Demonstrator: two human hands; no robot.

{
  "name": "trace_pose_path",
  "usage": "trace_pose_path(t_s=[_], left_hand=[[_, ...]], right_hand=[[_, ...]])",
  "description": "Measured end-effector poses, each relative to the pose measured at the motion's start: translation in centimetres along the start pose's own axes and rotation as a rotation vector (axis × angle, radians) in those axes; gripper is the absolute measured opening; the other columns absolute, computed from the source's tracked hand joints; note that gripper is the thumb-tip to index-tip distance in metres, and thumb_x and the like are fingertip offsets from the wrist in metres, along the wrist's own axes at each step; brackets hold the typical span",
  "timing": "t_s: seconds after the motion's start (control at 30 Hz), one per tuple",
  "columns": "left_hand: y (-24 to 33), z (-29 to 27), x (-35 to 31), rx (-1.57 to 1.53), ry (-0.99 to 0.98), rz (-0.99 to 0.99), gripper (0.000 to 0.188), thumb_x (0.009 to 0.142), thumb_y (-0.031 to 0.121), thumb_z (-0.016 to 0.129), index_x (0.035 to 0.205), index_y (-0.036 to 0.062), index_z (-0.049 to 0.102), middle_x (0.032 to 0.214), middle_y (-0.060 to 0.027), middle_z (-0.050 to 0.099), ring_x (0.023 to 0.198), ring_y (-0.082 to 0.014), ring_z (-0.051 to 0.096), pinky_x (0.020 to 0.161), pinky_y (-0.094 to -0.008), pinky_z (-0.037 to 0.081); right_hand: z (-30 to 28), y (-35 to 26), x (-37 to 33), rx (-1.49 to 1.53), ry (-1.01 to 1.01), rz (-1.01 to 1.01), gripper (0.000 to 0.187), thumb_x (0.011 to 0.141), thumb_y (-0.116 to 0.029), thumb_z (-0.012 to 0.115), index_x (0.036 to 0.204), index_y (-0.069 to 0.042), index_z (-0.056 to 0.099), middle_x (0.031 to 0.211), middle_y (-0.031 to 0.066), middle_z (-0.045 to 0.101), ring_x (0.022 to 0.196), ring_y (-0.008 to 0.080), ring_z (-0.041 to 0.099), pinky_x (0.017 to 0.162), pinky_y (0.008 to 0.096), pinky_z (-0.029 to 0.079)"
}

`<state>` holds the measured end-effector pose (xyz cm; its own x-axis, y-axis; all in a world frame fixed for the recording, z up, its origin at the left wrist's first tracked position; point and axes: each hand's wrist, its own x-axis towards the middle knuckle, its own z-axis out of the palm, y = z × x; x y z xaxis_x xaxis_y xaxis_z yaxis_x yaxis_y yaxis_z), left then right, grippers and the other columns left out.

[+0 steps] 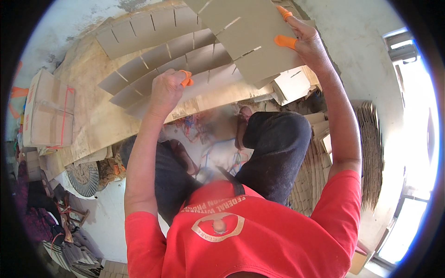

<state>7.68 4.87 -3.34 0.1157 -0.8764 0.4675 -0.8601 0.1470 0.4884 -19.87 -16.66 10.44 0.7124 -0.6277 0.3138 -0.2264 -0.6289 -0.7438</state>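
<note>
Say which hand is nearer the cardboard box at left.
Left: the left hand is right of the box; the right hand is much farther right, on a slotted sheet.

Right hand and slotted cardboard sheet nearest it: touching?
Touching. The head view shows the right hand gripping the cardboard sheet, its orange thumb cover over the sheet's face.

Pale capital lettering [214, 204] beside an oval emblem [219, 227] on the person's red shirt [269, 241], red print [29, 111], too small to read, on a cardboard box [52, 111]
</note>
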Motion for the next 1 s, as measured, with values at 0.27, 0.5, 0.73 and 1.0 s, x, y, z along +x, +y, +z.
trace_pose_path(t_s=[0.27, 0.5, 0.73, 1.0], left_hand=[[1.0, -0.3, 1.5, -0.016, -0.075, -0.066, 0.019, 0.080, 0.015, 0.071, 0.094, 0.0029, 0.072, 0.084, -0.0152, 0.070, 0.076, -0.0334, 0.066, 0.068, -0.0403, 0.053], [2.9, 1.6, 3.5, 0.064, -0.264, -0.089, 0.014, 0.079, 0.010, 0.069, 0.093, 0.0040, 0.072, 0.088, -0.0145, 0.070, 0.080, -0.0330, 0.068, 0.072, -0.0392, 0.054], [1.6, 2.7, 3.4, -0.026, -0.179, -0.063, 0.011, 0.079, 0.008, 0.067, 0.086, 0.0008, 0.070, 0.086, -0.0148, 0.070, 0.078, -0.0314, 0.068, 0.072, -0.0386, 0.054], [1.7, 2.8, 3.7, -0.114, -0.181, -0.044, 0.011, 0.078, 0.004, 0.066, 0.086, 0.0000, 0.070, 0.082, -0.0160, 0.069, 0.075, -0.0321, 0.068, 0.070, -0.0377, 0.054]], right_hand=[[0.0, 1.6, 1.4, 0.040, -0.064, -0.056, 0.056, 0.082, 0.004, 0.070, 0.134, 0.002, 0.050, 0.142, 0.0041, 0.050, 0.125, 0.0105, 0.044, 0.104, 0.0264, 0.040], [-0.6, 0.8, 0.5, 0.009, -0.051, 0.070, 0.052, 0.083, 0.005, 0.067, 0.132, 0.001, 0.051, 0.127, 0.0052, 0.059, 0.113, 0.0105, 0.053, 0.096, 0.0241, 0.046], [-0.8, -0.6, 0.9, 0.134, -0.115, -0.002, 0.063, 0.082, 0.003, 0.071, 0.139, 0.003, 0.044, 0.133, 0.0084, 0.054, 0.120, 0.0136, 0.049, 0.101, 0.0282, 0.039], [1.0, -0.6, -0.5, -0.217, -0.092, 0.150, 0.055, 0.085, -0.003, 0.070, 0.136, -0.002, 0.050, 0.114, 0.0035, 0.063, 0.102, 0.0081, 0.055, 0.085, 0.0239, 0.048]])
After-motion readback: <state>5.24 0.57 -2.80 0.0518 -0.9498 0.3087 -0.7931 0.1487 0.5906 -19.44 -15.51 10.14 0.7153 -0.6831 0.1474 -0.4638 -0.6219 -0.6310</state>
